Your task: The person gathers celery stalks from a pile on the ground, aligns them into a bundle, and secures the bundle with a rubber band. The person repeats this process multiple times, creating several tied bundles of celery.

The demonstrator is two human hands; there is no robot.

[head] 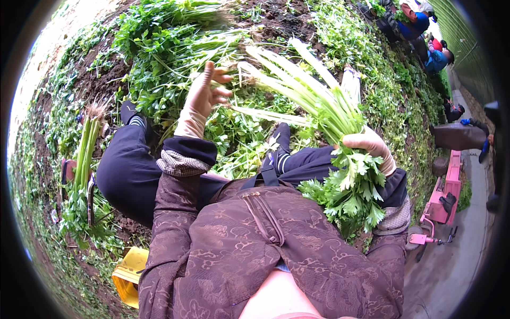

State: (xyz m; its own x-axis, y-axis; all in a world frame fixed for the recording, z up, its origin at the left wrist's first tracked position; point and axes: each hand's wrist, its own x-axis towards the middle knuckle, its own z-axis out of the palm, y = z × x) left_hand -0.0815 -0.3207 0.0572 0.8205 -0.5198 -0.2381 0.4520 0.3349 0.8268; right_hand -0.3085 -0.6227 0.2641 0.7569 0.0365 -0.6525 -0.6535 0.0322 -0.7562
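Note:
My right hand [370, 145] grips a bunch of celery [318, 91] around its upper stalks, just below the leaves. The pale root ends fan out up and to the left, and the leafy tops hang over my right thigh. One stalk [271, 116] sticks out apart from the others, its root end close to the fingers of my left hand. My left hand [205, 89] is raised left of the bunch with its fingers apart and nothing visible in it. Behind it, a heap of pulled celery [171, 52] lies on the soil.
Another celery bundle [85, 151] rests in a small stand [91, 199] at the left. A tied bundle [350, 81] lies beyond my right hand. A yellow container [129, 275] sits at lower left. Several people [436, 60] and a pink cart [446, 191] by a paved path are at right.

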